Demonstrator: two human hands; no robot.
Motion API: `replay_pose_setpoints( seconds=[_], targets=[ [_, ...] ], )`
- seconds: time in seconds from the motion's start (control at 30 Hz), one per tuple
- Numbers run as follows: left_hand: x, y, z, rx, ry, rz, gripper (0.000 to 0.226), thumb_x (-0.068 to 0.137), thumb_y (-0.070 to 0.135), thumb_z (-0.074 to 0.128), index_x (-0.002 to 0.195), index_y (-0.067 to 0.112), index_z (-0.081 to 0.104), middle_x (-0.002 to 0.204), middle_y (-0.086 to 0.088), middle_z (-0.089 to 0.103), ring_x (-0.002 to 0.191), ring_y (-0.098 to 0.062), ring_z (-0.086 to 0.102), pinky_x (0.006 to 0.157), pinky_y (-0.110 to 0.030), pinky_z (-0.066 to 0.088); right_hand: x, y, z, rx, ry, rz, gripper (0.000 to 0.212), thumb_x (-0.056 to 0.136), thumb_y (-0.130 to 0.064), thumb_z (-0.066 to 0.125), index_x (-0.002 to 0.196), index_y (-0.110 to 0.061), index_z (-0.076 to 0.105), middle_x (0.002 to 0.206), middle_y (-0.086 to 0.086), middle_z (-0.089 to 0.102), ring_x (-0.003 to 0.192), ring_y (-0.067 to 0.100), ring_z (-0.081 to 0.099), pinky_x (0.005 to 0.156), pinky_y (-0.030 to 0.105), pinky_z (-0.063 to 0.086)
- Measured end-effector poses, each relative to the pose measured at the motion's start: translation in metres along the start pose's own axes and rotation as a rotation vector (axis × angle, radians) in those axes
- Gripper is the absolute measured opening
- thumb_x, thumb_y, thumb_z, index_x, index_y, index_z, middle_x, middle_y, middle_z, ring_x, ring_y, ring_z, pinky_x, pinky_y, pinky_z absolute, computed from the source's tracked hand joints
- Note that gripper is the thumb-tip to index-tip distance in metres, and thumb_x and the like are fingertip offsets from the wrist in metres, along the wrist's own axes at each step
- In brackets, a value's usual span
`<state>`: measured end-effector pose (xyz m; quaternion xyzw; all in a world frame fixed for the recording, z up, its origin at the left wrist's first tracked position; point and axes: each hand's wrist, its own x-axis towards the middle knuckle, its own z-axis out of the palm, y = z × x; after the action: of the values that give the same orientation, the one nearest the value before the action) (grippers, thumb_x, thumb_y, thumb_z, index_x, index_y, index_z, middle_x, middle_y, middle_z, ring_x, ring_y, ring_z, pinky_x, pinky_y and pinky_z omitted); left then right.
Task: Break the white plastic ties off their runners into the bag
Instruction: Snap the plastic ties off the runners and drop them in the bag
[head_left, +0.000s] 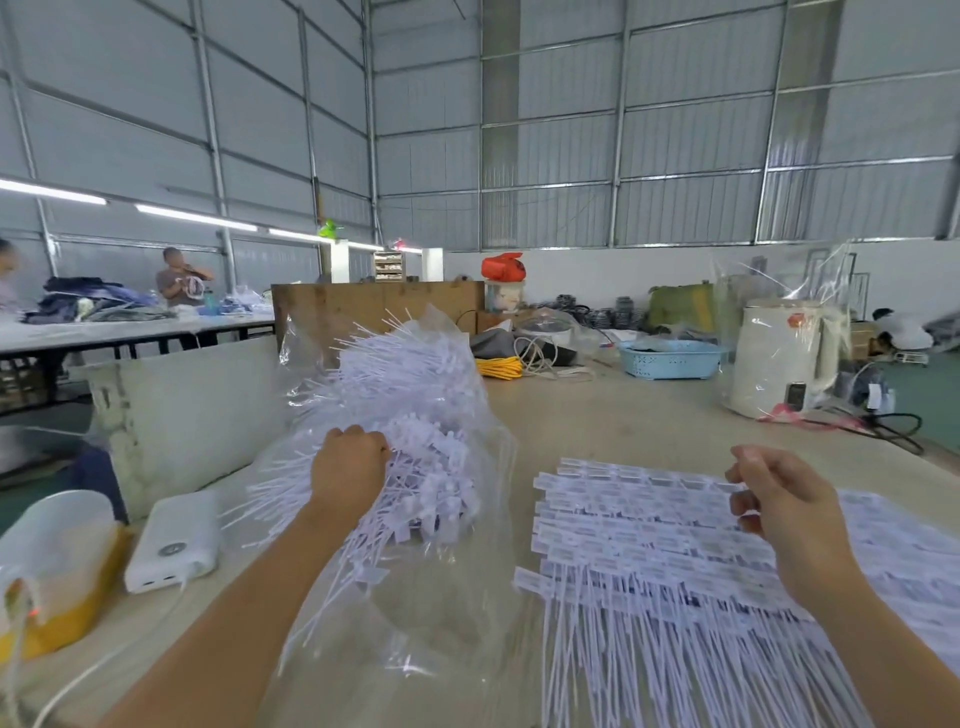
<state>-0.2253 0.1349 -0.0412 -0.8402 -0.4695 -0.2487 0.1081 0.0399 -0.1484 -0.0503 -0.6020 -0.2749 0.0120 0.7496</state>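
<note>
A clear plastic bag (415, 623) lies open on the table, heaped with loose white plastic ties (410, 384). My left hand (347, 470) is inside the bag's mouth, its fingers curled around a bunch of ties there. To the right, a flat stack of ties on their runners (639, 525) covers the table, tails pointing toward me. My right hand (779, 506) hovers over the stack's right part with loosely curled fingers; whether it pinches a tie I cannot tell.
A white power bank (174, 540) and a white-and-yellow container (57, 566) sit at the left. A grey crate (192, 410) stands behind them. Farther back are a blue basket (670, 358), a wrapped white appliance (779, 358) and cables. People work at distant tables.
</note>
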Motion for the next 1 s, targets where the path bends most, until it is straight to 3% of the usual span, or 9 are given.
replay_pose_setpoints(
  seconds=[0.1, 0.27, 0.37, 0.43, 0.57, 0.67, 0.77, 0.87, 1.0],
  targets=[
    [-0.001, 0.004, 0.003, 0.212, 0.031, 0.021, 0.029, 0.100, 0.028, 0.042, 0.109, 0.019, 0.068, 0.105, -0.003, 0.063, 0.104, -0.025, 0.052, 0.084, -0.030, 0.046, 0.000, 0.000, -0.003, -0.013, 0.008, 0.004, 0.018, 0.095, -0.017, 0.051, 0.103, -0.003, 0.060, 0.077, 0.004, 0.057, 0.053, 0.017, 0.047, 0.050, 0.030, 0.039],
    [-0.006, 0.024, -0.025, 0.351, -0.012, -0.089, 0.024, 0.097, 0.032, 0.048, 0.110, 0.023, 0.066, 0.107, 0.000, 0.061, 0.112, -0.027, 0.048, 0.092, -0.037, 0.037, 0.002, -0.001, -0.006, -0.054, 0.022, -0.025, 0.010, 0.095, -0.015, 0.052, 0.094, -0.009, 0.060, 0.076, 0.004, 0.057, 0.053, 0.016, 0.047, 0.048, 0.027, 0.039],
    [-0.015, 0.059, -0.053, 0.021, 0.351, 0.034, 0.015, 0.077, 0.000, 0.067, 0.087, 0.009, 0.073, 0.086, -0.014, 0.066, 0.089, -0.037, 0.056, 0.083, -0.047, 0.038, 0.004, 0.002, -0.007, -0.118, 0.048, -0.058, 0.007, 0.094, -0.017, 0.053, 0.091, -0.015, 0.058, 0.080, 0.003, 0.058, 0.064, 0.015, 0.051, 0.056, 0.026, 0.042],
    [-0.023, 0.094, -0.063, -0.355, 0.497, 0.235, 0.014, 0.077, 0.000, 0.067, 0.085, 0.008, 0.074, 0.084, -0.016, 0.068, 0.081, -0.040, 0.059, 0.075, -0.048, 0.044, 0.006, 0.004, -0.009, -0.201, 0.072, -0.091, 0.006, 0.094, -0.018, 0.054, 0.094, -0.014, 0.058, 0.081, 0.000, 0.058, 0.073, 0.017, 0.053, 0.067, 0.031, 0.045],
    [-0.014, 0.171, -0.046, -0.723, 0.115, 0.405, 0.022, 0.089, 0.003, 0.054, 0.102, 0.009, 0.072, 0.103, -0.007, 0.069, 0.092, -0.023, 0.061, 0.080, -0.026, 0.045, 0.009, 0.013, -0.016, -0.552, 0.048, -0.105, 0.023, 0.094, -0.027, 0.054, 0.110, -0.011, 0.058, 0.090, 0.001, 0.060, 0.083, 0.019, 0.056, 0.073, 0.031, 0.045],
    [0.012, 0.207, -0.005, -0.568, -0.213, 0.328, 0.030, 0.093, 0.004, 0.047, 0.119, 0.005, 0.062, 0.124, -0.014, 0.059, 0.113, -0.027, 0.055, 0.096, -0.032, 0.043, 0.010, 0.020, -0.021, -0.824, -0.064, -0.069, 0.033, 0.094, -0.032, 0.053, 0.118, -0.010, 0.056, 0.104, 0.005, 0.062, 0.094, 0.021, 0.057, 0.080, 0.032, 0.046],
    [0.036, 0.217, 0.032, -0.342, -0.418, 0.274, 0.029, 0.095, 0.009, 0.045, 0.121, 0.001, 0.056, 0.127, -0.019, 0.056, 0.116, -0.033, 0.053, 0.098, -0.039, 0.044, 0.010, 0.024, -0.021, -1.059, -0.197, -0.037, 0.036, 0.095, -0.037, 0.051, 0.124, -0.016, 0.053, 0.123, 0.002, 0.054, 0.111, 0.020, 0.053, 0.094, 0.034, 0.044],
    [0.047, 0.218, 0.054, -0.209, -0.510, 0.237, 0.031, 0.100, 0.023, 0.041, 0.122, 0.006, 0.054, 0.131, -0.014, 0.053, 0.121, -0.032, 0.049, 0.104, -0.042, 0.038, 0.010, 0.023, -0.018, -1.094, -0.243, -0.033, 0.035, 0.094, -0.037, 0.051, 0.125, -0.020, 0.052, 0.129, 0.001, 0.049, 0.116, 0.020, 0.050, 0.098, 0.036, 0.042],
    [0.054, 0.221, 0.061, -0.139, -0.445, 0.230, 0.028, 0.098, 0.034, 0.045, 0.110, 0.013, 0.059, 0.121, -0.009, 0.058, 0.117, -0.030, 0.049, 0.104, -0.044, 0.036, 0.007, 0.016, -0.015, -1.054, -0.221, -0.064, 0.033, 0.094, -0.034, 0.052, 0.124, -0.020, 0.053, 0.127, 0.003, 0.049, 0.118, 0.022, 0.048, 0.098, 0.037, 0.043]
  ],
)
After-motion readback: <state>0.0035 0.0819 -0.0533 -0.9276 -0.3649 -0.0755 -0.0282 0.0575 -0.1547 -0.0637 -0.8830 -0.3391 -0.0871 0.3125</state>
